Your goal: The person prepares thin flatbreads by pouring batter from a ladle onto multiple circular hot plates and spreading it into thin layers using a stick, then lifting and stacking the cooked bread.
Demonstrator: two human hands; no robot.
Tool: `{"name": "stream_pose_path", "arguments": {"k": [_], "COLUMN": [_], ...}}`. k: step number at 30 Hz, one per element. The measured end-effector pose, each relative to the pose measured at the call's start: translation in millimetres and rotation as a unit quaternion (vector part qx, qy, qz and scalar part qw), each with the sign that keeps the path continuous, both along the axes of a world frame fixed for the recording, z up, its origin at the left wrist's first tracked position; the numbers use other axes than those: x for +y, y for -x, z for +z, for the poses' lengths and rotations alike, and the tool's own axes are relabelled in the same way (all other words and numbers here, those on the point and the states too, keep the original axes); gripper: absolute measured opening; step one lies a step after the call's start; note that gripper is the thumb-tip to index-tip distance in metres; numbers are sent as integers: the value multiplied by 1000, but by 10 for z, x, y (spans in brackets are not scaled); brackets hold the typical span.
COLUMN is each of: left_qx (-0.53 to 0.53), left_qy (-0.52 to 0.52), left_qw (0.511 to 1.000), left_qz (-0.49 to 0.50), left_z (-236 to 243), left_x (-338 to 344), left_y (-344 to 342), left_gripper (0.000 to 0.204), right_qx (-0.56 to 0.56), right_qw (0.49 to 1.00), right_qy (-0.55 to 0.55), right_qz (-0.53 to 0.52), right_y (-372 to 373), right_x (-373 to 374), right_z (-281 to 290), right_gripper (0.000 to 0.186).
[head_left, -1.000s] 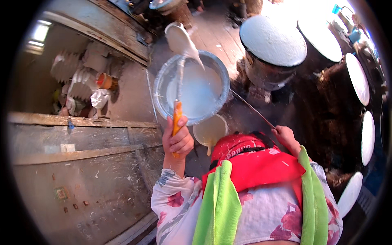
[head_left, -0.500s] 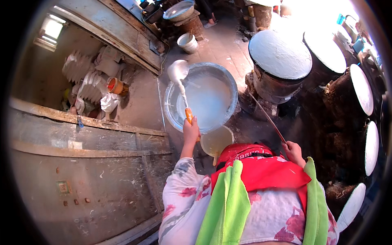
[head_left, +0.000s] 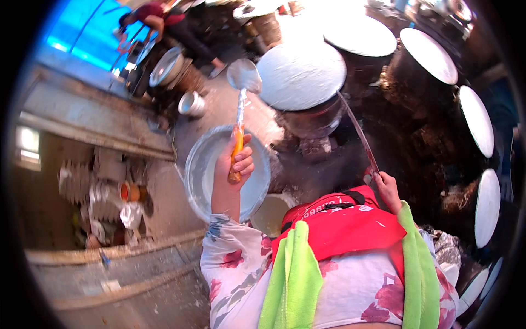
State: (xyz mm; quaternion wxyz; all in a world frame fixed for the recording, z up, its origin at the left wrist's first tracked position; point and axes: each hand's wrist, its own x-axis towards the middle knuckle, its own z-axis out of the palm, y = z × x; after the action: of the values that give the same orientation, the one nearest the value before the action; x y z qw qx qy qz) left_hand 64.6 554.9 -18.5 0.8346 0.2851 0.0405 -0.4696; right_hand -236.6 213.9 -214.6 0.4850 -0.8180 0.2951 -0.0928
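My left hand (head_left: 235,164) is closed round the orange handle of a ladle (head_left: 244,75) coated in white batter. The ladle's bowl points away from me, near the left edge of a round griddle (head_left: 301,74) covered with a white layer. Below that hand stands a wide basin (head_left: 193,204) of whitish liquid. In my right hand (head_left: 388,192) is a long, thin, flat stick (head_left: 361,137), its far end at the griddle's near right edge. A smaller pale bucket (head_left: 272,215) sits between the basin and my red apron (head_left: 350,225).
More white-topped round griddles (head_left: 427,55) on dark drum-like stoves curve round to my right. At the far left another person (head_left: 164,24) bends over. A white bucket (head_left: 192,104) stands on the floor beyond the basin. A low wall (head_left: 120,274) runs along my left.
The view has turned to the right. My left hand has lifted the ladle from over the basin toward the griddle. The stick's tip now meets the griddle's edge.
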Motion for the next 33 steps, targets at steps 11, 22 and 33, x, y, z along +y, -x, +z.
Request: {"name": "stream_pose_path", "arguments": {"k": [11,22,33], "left_qx": [33,53,-367], "left_qy": [77,84,-203], "left_qw": [965,894,787], "left_qz": [-249,-437,-452], "left_z": [506,-41,-1000], "left_x": [-3914,-7691,-9236], "left_y": [-81,552,925], "left_gripper": [42,36,16], "right_qx": [-169,-144,-48], "right_qw": [911,902,880], "right_qy": [-306,-145,-74], "right_qz": [-219,-381,-468], "right_y": [-330,47,-331], "right_x": [-2525,-4979,-5494], "right_z": [265,214,-195], "right_gripper": [22,25,30]}}
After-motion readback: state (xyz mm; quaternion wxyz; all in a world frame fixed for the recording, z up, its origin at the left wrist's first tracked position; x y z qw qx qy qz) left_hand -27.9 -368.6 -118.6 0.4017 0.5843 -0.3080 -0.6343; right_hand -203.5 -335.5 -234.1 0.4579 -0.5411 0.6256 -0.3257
